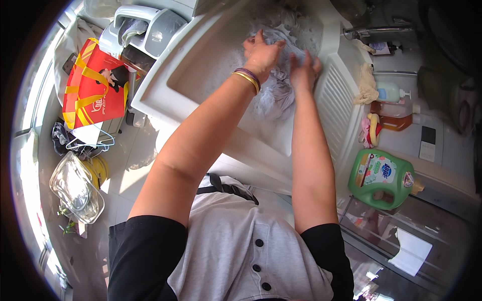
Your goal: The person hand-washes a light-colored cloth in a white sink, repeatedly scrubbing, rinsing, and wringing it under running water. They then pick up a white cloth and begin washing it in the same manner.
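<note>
Wet, pale bluish-white cloth [279,96] lies bunched in sudsy water in a white laundry sink [180,103]. My left hand [262,54] is over the cloth's far part, back upward, with index finger and thumb spread. A purple band and a gold-coloured bangle circle that wrist. At the cloth's right side is my right hand [305,73], its fingers spread against the fabric near the ribbed washboard [333,98]. Whether either hand grips a fold is hidden by the fingers and fabric. Foam and more dim fabric show at the sink's far end.
A metal faucet [380,31] juts over the far right rim. Pump bottles [389,92] and a green detergent jug [381,178] stand along the right. To the left are a grey-white appliance [160,32], a red bag [96,90], hangers [96,141] and clear containers [73,184].
</note>
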`<control>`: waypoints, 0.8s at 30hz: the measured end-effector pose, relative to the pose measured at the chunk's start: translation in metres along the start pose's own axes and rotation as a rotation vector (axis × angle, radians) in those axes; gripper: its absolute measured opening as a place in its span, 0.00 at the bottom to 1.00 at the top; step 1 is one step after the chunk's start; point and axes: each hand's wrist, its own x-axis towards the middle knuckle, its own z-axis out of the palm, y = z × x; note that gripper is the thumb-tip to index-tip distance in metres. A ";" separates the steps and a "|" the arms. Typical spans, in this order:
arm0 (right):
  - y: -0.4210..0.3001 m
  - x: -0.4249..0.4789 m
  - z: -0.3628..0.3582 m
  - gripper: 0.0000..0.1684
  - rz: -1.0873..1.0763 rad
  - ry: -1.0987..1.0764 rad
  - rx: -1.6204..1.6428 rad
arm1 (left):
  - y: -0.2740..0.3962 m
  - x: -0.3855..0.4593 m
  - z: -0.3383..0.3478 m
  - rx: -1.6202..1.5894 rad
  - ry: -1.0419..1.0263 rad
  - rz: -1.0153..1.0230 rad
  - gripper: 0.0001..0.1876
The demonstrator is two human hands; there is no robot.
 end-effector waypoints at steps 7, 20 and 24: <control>0.015 0.005 0.046 0.39 0.170 -0.197 -0.065 | -0.017 0.016 0.001 -0.064 0.182 -0.039 0.41; -0.061 -0.034 -0.086 0.22 -0.252 -0.314 1.038 | -0.018 0.030 -0.010 -0.807 -0.300 -0.351 0.52; -0.095 -0.080 -0.114 0.14 -0.464 -0.081 0.726 | -0.006 0.009 -0.010 -0.624 -0.335 -0.312 0.34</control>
